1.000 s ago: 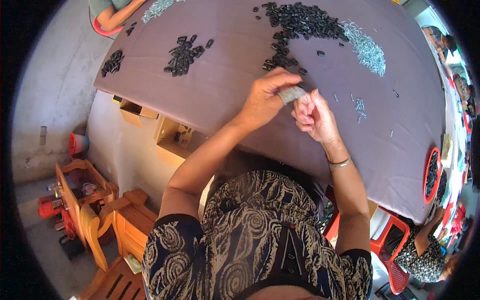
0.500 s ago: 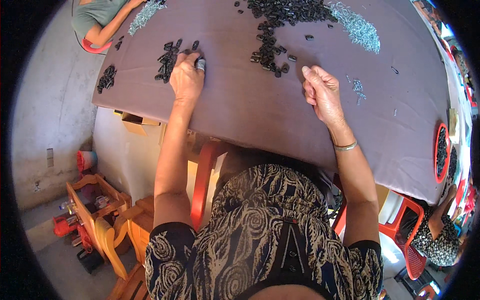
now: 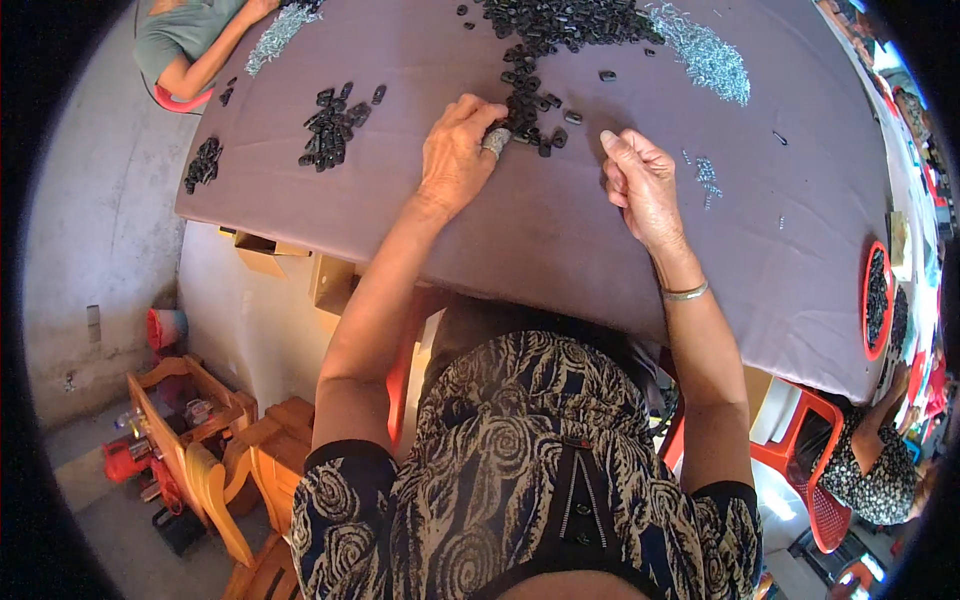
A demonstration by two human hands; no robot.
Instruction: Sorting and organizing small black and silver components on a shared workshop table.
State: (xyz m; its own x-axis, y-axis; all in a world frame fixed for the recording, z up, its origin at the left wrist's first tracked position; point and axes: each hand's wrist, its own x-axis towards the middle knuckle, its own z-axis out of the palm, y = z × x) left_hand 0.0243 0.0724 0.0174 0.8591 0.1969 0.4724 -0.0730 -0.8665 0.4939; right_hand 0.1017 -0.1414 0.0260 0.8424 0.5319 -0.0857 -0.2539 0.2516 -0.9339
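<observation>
My left hand (image 3: 460,155) is at the near end of a trail of small black plastic pieces (image 3: 522,75). Its thumb, with a grey wrap (image 3: 495,141), and its forefinger close around a dark piece at the trail's edge, mostly hidden by the fingers. To the right, my right hand (image 3: 642,185) is held closed above the cloth, thumb pressed on the curled forefinger. Whatever it may hold is hidden. Beside it lies a small scatter of metal springs (image 3: 708,180). A separate cluster of black pieces (image 3: 330,130) lies left of my left hand.
A large heap of black pieces (image 3: 570,22) and a pile of springs (image 3: 705,55) lie far back on the cloth-covered table (image 3: 400,235). A red basket (image 3: 876,300) of black pieces stands at the right edge. Another person's arm (image 3: 215,55) rests at the far left.
My left hand has moved right from the left cluster to the trail of black pieces. My right hand stays closed in nearly the same place. The whole view has shifted slightly.
</observation>
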